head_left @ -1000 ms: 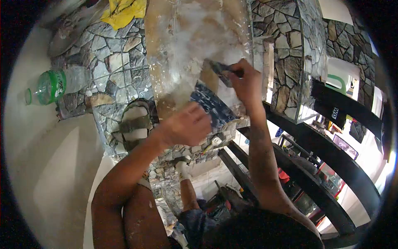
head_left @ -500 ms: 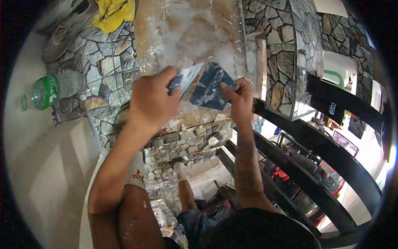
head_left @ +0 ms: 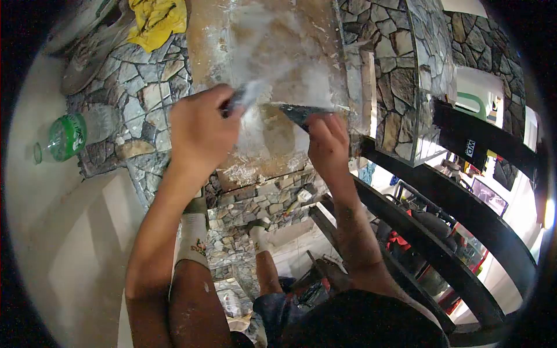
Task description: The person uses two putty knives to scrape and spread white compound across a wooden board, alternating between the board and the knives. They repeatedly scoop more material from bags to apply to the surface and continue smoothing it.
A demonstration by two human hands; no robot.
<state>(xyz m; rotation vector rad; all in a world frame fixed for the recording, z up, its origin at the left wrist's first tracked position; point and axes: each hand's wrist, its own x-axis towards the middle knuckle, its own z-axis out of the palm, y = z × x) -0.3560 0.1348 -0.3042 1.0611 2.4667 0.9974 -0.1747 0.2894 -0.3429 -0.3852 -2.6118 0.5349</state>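
My left hand (head_left: 203, 129) is wrapped around a scraper (head_left: 248, 94), whose blade is whitened with paste and smeared by motion. My right hand (head_left: 329, 142) grips a dark, flat spreader plate (head_left: 297, 113), seen nearly edge-on. Both tools are over a brown board (head_left: 212, 35) streaked with white, its surface worn and chipped. Between my hands a damp-looking patch shows on the board, and the spreader's edge is close over it.
A yellow cloth (head_left: 155, 24) lies at the upper left on stone-patterned tile (head_left: 130, 75). A clear plastic bottle with a green label (head_left: 68, 136) lies at the left. Dark railing bars (head_left: 441, 188) run along the right, above a cluttered lower floor. Stone-patterned steps (head_left: 249, 209) descend below the board.
Both hands have shifted slightly left, and the right one has turned its spreader from face-on to nearly edge-on. The two tools have moved apart, uncovering more board between them.
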